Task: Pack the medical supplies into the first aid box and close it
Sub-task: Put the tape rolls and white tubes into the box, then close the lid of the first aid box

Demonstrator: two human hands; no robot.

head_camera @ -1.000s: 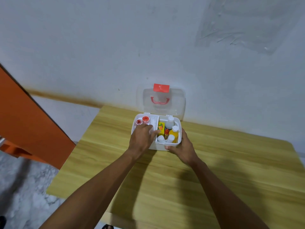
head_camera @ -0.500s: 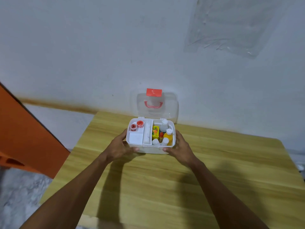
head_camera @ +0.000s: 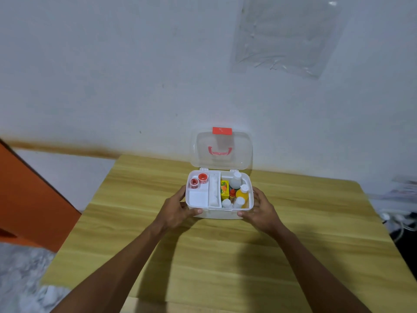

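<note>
A white first aid box (head_camera: 218, 213) stands open on the wooden table (head_camera: 225, 256), its clear lid (head_camera: 222, 150) with a red latch and handle upright against the wall. A white tray (head_camera: 198, 198) in its left half holds two small red tape rolls (head_camera: 198, 180). The right half holds a yellow carton (head_camera: 224, 190), a yellow bottle (head_camera: 242, 194) and several white bottles (head_camera: 235, 180). My left hand (head_camera: 178, 208) grips the box's left front corner. My right hand (head_camera: 259, 208) grips its right front corner.
A white wall rises right behind the box, with a clear plastic sheet (head_camera: 286, 37) stuck high on it. An orange panel (head_camera: 29, 195) stands to the left of the table. Cables (head_camera: 401, 220) lie past the table's right edge.
My left hand came out of the box, where it was on the tray, and took hold of the left front corner. The right hand stayed on the right side.
</note>
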